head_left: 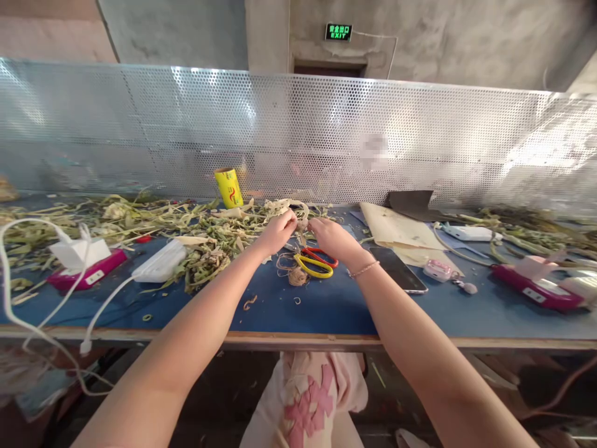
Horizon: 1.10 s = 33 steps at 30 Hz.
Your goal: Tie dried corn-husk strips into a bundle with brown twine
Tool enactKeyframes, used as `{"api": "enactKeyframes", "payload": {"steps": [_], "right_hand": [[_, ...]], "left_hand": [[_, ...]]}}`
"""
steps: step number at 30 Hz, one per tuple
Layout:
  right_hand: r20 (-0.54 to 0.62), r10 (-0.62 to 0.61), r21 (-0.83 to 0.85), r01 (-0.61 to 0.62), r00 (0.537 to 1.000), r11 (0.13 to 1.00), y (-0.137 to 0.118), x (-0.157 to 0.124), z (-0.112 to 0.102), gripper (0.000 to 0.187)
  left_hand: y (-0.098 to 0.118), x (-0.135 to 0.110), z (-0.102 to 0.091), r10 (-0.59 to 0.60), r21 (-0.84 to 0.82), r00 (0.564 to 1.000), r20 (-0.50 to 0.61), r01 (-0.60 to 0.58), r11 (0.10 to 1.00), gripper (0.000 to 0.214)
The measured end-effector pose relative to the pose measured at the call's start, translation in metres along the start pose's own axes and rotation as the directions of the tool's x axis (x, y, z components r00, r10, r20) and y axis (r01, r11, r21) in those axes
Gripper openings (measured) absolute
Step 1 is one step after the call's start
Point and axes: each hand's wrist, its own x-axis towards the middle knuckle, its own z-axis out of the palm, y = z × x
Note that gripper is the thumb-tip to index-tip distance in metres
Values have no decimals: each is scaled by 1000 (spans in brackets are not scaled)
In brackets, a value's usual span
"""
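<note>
Over the middle of the blue table, my left hand (278,230) and my right hand (333,236) come close together, their fingers pinched on a small pale piece of dried plant (303,223) between them. Its exact kind is too small to make out. Just below my hands lie scissors (317,264) with one yellow and one red handle loop. Beside them sits a tangle of thin brown twine (297,275). Dried leaves and stems (217,249) are heaped to the left of my left hand and behind both hands.
A yellow cardboard tube (229,188) stands at the back. Left are a white power bank (161,261) and a magenta power strip (87,270) with cables. Right are a phone (397,269), brown paper (403,227), a pink earphone case (437,269) and another magenta strip (536,289). A perforated metal screen (326,137) borders the back.
</note>
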Motion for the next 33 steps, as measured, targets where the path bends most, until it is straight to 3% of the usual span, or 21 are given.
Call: {"api": "enactKeyframes", "payload": {"steps": [7, 9, 13, 15, 18, 21, 23, 26, 30, 33], "right_hand": [[-40, -47, 257, 56, 998, 965, 0, 0, 4, 19], [-44, -71, 301, 81, 997, 950, 0, 0, 6, 18], [-80, -88, 348, 111, 993, 931, -1, -1, 7, 19], [-93, -67, 358, 96, 993, 929, 0, -1, 7, 18], [-102, -11, 365, 48, 995, 930, 3, -1, 9, 17], [-124, 34, 366, 13, 992, 931, 7, -1, 11, 16], [-138, 53, 356, -1, 989, 935, 8, -1, 11, 16], [-140, 75, 343, -23, 987, 939, 8, -1, 10, 16], [-138, 87, 333, -36, 987, 942, 5, 0, 8, 17], [-138, 77, 327, -28, 987, 945, 3, 0, 9, 17]], "left_hand": [[-1, 6, 0, -164, -247, 986, -10, 157, 956, 24], [-1, 8, 0, -249, -386, 968, 33, 242, 890, 24], [-4, 10, 4, -430, -572, 889, 156, 436, 695, 23], [-6, 10, 4, -439, -586, 885, 156, 441, 680, 21], [-7, 8, 1, -288, -421, 955, 74, 292, 859, 17], [-5, 4, -3, -21, -68, 1000, 15, 22, 997, 10], [-2, 2, -3, 113, 109, 994, -9, -112, 988, 8], [0, 1, -1, 223, 234, 975, -28, -210, 949, 12], [-3, 2, 4, 249, 242, 965, -82, -223, 944, 11], [-8, 3, 7, 220, 143, 962, -160, -198, 970, 7]]}}
